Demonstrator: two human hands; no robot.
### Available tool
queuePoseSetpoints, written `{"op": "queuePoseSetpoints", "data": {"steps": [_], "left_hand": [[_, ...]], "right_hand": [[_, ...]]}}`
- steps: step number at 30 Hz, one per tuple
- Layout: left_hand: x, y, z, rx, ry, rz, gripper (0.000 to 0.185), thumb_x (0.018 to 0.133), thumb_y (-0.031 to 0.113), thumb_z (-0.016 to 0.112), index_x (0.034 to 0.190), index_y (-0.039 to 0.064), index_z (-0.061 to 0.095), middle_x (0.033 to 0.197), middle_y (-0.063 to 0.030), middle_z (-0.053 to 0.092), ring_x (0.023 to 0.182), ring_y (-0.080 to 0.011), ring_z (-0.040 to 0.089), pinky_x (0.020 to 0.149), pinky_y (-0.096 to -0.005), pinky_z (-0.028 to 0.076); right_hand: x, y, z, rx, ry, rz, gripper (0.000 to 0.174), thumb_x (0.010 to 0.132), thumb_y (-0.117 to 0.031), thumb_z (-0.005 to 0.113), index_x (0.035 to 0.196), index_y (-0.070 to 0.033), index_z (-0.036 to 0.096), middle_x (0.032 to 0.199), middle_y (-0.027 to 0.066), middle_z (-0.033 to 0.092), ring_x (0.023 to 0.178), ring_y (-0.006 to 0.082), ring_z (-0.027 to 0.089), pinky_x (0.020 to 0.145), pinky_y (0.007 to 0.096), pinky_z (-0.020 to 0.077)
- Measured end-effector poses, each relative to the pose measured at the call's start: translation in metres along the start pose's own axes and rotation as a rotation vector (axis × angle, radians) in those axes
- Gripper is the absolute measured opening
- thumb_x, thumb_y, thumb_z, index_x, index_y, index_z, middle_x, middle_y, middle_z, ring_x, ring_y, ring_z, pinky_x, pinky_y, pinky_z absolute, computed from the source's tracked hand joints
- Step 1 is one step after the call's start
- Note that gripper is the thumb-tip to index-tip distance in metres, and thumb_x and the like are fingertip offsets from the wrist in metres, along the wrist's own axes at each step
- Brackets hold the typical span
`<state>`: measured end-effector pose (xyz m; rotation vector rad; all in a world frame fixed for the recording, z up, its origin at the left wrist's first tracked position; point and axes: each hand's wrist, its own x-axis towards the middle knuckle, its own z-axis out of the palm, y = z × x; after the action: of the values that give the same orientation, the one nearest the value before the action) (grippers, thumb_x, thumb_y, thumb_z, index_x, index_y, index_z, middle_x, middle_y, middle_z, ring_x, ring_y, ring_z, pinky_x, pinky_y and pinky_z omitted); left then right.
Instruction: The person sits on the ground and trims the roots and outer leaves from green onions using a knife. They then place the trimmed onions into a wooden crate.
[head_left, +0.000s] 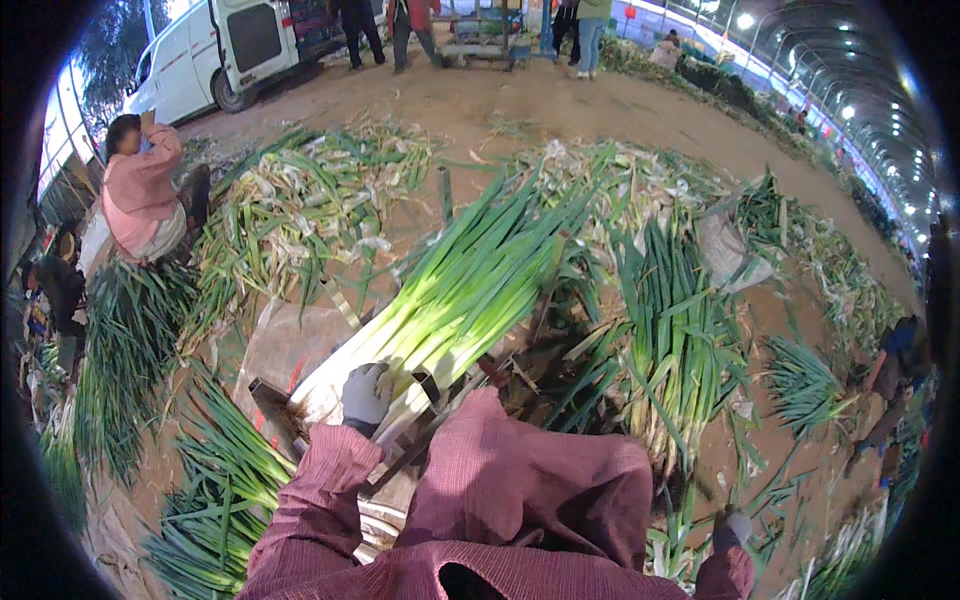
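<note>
A large bundle of long green onions (450, 292) lies slantwise on a metal frame (427, 386), white root ends at lower left and green leaves at upper right. My left hand (367, 394), in a grey glove, rests on the white stalks near the roots; the sleeve hides part of it, and its grip cannot be made out. Far to the lower right, my right hand (731, 527), also gloved, is low beside scattered leaves; its fingers are unclear. A heap of untrimmed green onions (675, 337) lies right of the frame.
Trimmed leaves (300, 202) cover the ground ahead. More green onions (225, 450) lie at lower left. A person (146, 187) sits at the left, and several people stand at the top near a white van (187, 56). A pale sack (731, 251) lies at the right.
</note>
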<state>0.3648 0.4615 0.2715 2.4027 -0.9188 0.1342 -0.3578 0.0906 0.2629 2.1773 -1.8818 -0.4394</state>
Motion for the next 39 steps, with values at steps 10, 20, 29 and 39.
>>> {"op": "queuePoseSetpoints", "data": {"steps": [10,20,29,39], "left_hand": [[-0.008,0.226,-0.179,-0.153,0.341,0.673,0.02,0.081,0.018,0.071,0.098,0.007,0.068,0.096,-0.0123,0.066,0.098,-0.0359,0.061,0.088,-0.0469,0.049],[-0.131,0.379,-0.311,-0.846,-0.232,0.785,0.025,0.067,0.018,0.075,0.076,-0.001,0.061,0.071,-0.0078,0.055,0.061,-0.024,0.05,0.055,-0.0373,0.043],[-0.145,0.413,-0.271,-0.482,0.688,1.207,0.02,0.08,0.003,0.071,0.086,-0.014,0.062,0.066,-0.0065,0.044,0.052,-0.016,0.038,0.048,-0.0318,0.035],[-0.133,0.42,-0.263,-0.499,0.701,1.521,0.02,0.053,0.002,0.071,0.063,-0.009,0.057,0.065,-0.0074,0.038,0.054,-0.0224,0.036,0.046,-0.0332,0.035]], "right_hand": [[-0.077,-0.023,0.053,0.531,-0.368,-0.185,0.044,0.084,-0.046,0.069,0.107,-0.009,0.074,0.092,0.0226,0.072,0.09,0.0431,0.069,0.081,0.0504,0.0554],[-0.125,-0.038,0.078,0.619,-0.424,-0.116,0.041,0.084,-0.044,0.068,0.107,-0.01,0.074,0.093,0.0224,0.072,0.09,0.0425,0.069,0.08,0.0502,0.0554],[-0.137,-0.036,0.092,0.63,-0.438,-0.087,0.04,0.085,-0.043,0.067,0.106,-0.01,0.074,0.093,0.0222,0.072,0.09,0.0419,0.069,0.079,0.0501,0.0554],[-0.144,-0.036,0.095,0.632,-0.45,-0.079,0.037,0.085,-0.041,0.066,0.105,-0.01,0.074,0.094,0.0219,0.072,0.09,0.0412,0.069,0.077,0.0499,0.0554]]}}
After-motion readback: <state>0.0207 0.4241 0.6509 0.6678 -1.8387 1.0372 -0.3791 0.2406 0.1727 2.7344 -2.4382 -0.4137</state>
